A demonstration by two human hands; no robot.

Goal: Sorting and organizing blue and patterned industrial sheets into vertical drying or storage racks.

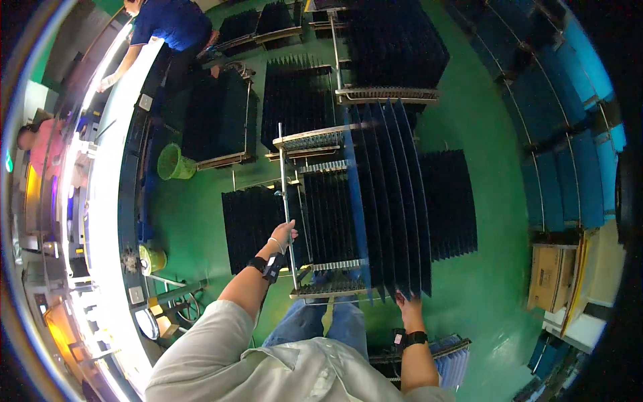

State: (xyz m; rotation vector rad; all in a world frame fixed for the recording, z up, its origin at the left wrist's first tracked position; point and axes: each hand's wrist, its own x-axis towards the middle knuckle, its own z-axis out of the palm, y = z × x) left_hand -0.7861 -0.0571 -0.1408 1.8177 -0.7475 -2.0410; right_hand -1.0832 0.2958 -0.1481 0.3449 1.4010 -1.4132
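Just in front of me stands a metal rack (pixel 321 291) with slotted rails. Several thin dark blue panels (pixel 395 208) stand on edge in its right part, side by side with narrow gaps. My left hand (pixel 284 233) is closed around the rack's upright metal bar (pixel 286 187) on the left. At the near end of the panels, my right hand (pixel 407 305) has its fingers at the lower edge of one panel, closed on it; the fingertips are partly hidden behind it. Both wrists wear dark bands with small devices.
More racks of dark panels (pixel 298 100) stand beyond and to both sides. A bright worktable (pixel 107 201) runs along the left, where a person in dark blue (pixel 167 27) leans over. A green basket (pixel 175 163) sits on the green floor. Shelves with blue panels (pixel 556 174) and a cardboard box (pixel 551 275) line the right.
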